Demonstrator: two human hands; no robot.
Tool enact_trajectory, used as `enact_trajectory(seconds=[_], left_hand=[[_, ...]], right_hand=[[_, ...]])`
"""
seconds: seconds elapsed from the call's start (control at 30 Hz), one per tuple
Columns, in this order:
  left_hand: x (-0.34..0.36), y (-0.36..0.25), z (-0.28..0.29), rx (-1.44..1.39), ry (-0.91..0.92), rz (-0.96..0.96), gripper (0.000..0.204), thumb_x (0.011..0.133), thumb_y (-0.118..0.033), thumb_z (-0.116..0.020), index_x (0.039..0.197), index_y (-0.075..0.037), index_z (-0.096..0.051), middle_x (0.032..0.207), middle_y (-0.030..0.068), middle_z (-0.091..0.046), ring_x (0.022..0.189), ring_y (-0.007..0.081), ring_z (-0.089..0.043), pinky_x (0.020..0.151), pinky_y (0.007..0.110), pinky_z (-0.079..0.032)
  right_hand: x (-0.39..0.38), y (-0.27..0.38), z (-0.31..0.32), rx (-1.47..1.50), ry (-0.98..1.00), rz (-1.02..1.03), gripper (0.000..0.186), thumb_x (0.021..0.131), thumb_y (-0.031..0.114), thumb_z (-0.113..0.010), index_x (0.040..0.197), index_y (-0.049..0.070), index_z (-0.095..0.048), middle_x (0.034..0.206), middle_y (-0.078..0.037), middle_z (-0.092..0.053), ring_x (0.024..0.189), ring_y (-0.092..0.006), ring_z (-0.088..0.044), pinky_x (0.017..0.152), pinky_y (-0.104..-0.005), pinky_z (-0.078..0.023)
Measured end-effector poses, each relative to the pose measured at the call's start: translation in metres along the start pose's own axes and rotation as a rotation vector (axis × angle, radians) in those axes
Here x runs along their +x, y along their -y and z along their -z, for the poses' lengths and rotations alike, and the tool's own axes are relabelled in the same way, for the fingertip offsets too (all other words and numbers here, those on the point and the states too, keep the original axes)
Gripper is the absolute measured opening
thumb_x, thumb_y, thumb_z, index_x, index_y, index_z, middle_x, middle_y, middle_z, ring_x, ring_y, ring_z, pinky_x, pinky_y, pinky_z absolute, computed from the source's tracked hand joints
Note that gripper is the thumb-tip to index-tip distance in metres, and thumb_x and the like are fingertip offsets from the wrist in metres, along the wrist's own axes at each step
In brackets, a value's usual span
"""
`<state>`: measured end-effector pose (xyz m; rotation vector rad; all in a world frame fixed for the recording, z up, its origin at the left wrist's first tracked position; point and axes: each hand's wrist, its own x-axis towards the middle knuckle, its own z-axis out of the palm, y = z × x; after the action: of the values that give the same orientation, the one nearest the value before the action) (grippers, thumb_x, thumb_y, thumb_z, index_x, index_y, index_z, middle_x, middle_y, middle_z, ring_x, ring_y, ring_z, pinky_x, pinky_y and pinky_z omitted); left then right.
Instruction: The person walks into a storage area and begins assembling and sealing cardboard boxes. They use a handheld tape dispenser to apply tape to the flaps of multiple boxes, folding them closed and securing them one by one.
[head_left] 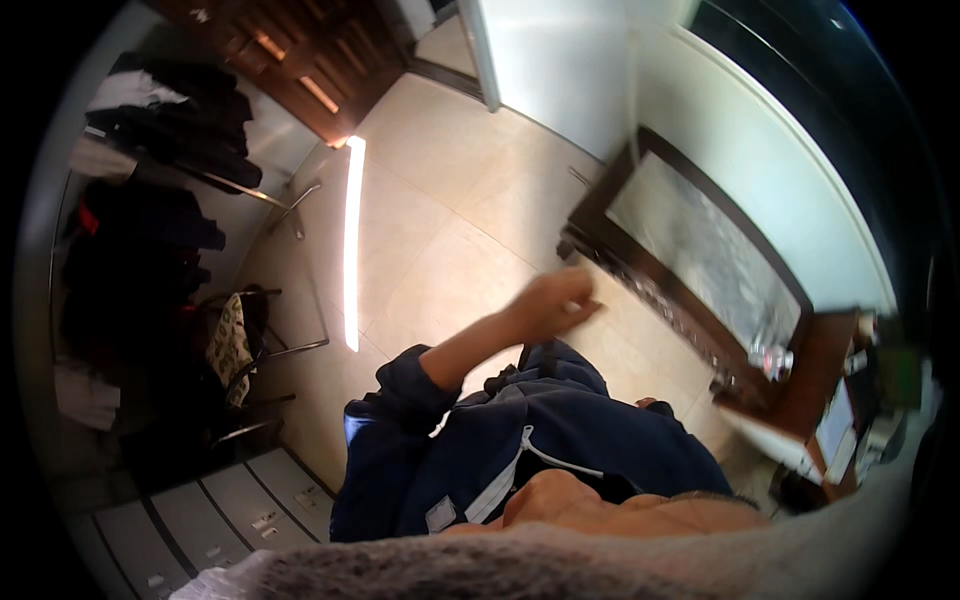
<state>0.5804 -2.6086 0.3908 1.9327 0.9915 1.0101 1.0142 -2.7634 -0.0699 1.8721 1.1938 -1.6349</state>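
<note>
My left hand is raised in front of my body, its forearm bare below a pushed-up dark blue sleeve. The fingers are curled in and slightly blurred; whether anything is inside them is hidden. It hangs in the air over the pale tiled floor, apart from the furniture. I wear a dark blue jacket with a white zipper, partly open at the neck. Beyond the jacket's right side a small patch of skin shows, perhaps part of my right hand; its fingers cannot be made out.
On the right, a dark wooden table with a stone-like top stands by the wall, a clear plastic cup at its near end. A cabinet adjoins it. At left are a clothes rack, a metal-framed chair and grey lockers. A wooden door is ahead.
</note>
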Motion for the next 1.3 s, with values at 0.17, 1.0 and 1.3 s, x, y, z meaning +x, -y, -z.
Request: enact_trajectory(seconds=[0.17, 1.0, 1.3], left_hand=[[-0.096, 0.237, 0.121, 0.422, -0.203, 0.576, 0.023, 0.082, -0.022, -0.060, 0.075, -0.004, -0.048, 0.076, 0.0162, -0.050, 0.075, 0.0354, -0.051, 0.065, 0.044, -0.041], [0.088, 0.732, 0.686, 0.020, -0.905, 0.997, 0.020, 0.086, -0.022, -0.055, 0.084, -0.003, -0.057, 0.070, 0.0048, -0.057, 0.063, 0.0152, -0.057, 0.058, 0.031, -0.047], [0.151, 0.855, 0.778, -0.514, -0.853, 1.278, 0.023, 0.085, -0.018, -0.053, 0.098, 0.001, -0.057, 0.078, 0.0113, -0.063, 0.059, 0.0198, -0.061, 0.049, 0.031, -0.049]], right_hand=[[0.082, 0.184, 0.073, 0.031, 0.128, 0.098, 0.023, 0.085, 0.020, -0.050, 0.081, 0.005, -0.066, 0.073, -0.014, -0.065, 0.060, -0.0244, -0.062, 0.054, -0.0388, -0.049], [0.259, 0.873, 0.260, -0.084, 0.119, 0.025, 0.025, 0.085, 0.025, -0.049, 0.080, 0.005, -0.063, 0.077, -0.009, -0.065, 0.067, -0.0235, -0.060, 0.061, -0.0377, -0.048], [0.362, 1.147, 0.347, -1.386, -0.013, 0.586, 0.025, 0.079, 0.031, -0.058, 0.085, 0.010, -0.070, 0.091, -0.012, -0.068, 0.090, -0.0292, -0.064, 0.076, -0.0395, -0.051]])
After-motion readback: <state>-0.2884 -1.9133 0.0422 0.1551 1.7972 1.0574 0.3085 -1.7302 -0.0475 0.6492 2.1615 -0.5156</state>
